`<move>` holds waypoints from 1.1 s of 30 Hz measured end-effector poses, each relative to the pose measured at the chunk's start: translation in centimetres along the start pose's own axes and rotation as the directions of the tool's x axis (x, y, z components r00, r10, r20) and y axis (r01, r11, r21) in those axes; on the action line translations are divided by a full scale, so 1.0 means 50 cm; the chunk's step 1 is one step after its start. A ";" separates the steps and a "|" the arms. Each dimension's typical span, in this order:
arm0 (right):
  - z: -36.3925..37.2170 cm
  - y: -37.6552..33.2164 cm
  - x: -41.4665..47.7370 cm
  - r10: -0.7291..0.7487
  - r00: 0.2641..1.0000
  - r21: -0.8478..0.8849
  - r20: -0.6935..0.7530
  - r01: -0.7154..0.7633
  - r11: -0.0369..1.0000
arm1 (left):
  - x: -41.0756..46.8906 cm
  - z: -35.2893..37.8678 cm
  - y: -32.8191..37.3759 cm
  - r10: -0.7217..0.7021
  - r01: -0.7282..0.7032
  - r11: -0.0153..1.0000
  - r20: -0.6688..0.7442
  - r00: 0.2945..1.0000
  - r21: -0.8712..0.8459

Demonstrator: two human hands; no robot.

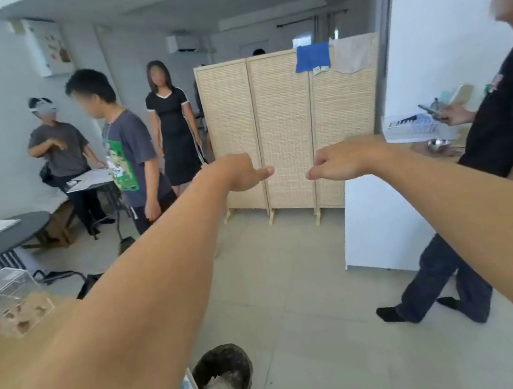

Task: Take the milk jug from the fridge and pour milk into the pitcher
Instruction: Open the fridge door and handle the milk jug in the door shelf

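You are at the very start, by my reading: both arms reach straight out at mid-frame, your left hand (241, 174) loosely curled with one finger pointing right, your right hand (340, 162) loosely curled toward it, the two just apart and holding nothing. No milk jug, fridge or pitcher shows, so which way the jug points and how its long axis lies cannot be told. Next you likely need to turn and find the fridge; the folding screen (291, 126) ahead and the white counter (375, 218) at right offer no sign of it.
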State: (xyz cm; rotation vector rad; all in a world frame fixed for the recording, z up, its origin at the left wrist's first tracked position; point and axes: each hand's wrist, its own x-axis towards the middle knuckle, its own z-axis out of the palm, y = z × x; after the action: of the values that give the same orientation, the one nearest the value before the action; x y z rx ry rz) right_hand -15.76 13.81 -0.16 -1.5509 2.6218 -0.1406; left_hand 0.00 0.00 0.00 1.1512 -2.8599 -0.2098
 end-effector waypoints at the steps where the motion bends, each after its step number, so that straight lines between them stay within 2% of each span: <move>1: -0.002 0.017 -0.012 0.014 1.000 -0.019 -0.012 -0.014 1.000 | 0.010 0.005 0.020 0.031 -0.031 1.000 0.034 0.999 0.005; 5: 0.012 0.109 -0.048 0.153 0.988 0.103 -0.018 -0.150 0.983 | 0.057 0.029 0.097 0.180 -0.182 0.983 0.045 0.983 0.037; 9: 0.009 0.166 -0.135 0.289 0.957 0.115 -0.027 -0.285 0.952 | 0.078 0.047 0.176 0.330 -0.332 0.943 0.068 0.942 0.027; 14: 0.019 0.220 -0.239 0.496 0.868 0.127 -0.018 -0.490 0.862 | 0.067 0.067 0.289 0.556 -0.557 0.831 0.046 0.830 0.000; 17: 0.029 0.263 -0.304 0.574 0.819 0.139 -0.015 -0.567 0.812 | 0.065 0.096 0.355 0.627 -0.628 0.778 0.059 0.777 0.005; 23: 0.032 0.319 -0.457 0.765 0.642 0.162 -0.053 -0.750 0.641 | 0.037 0.133 0.502 0.754 -0.758 0.653 0.106 0.648 -0.008; 29: 0.047 0.383 -0.627 0.872 0.487 0.203 -0.045 -0.850 0.485 | -0.030 0.169 0.669 0.825 -0.831 0.553 0.173 0.538 -0.055; 33: 0.058 0.431 -0.767 0.930 0.363 0.190 -0.063 -0.910 0.368 | -0.107 0.207 0.803 0.887 -0.898 0.435 0.205 0.415 -0.062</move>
State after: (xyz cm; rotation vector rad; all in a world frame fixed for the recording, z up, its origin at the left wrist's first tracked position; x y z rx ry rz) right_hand -15.71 57.69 -4.50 0.2106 3.0649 -0.3247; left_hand -24.68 33.47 -4.43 -0.5987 -3.1792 -0.1806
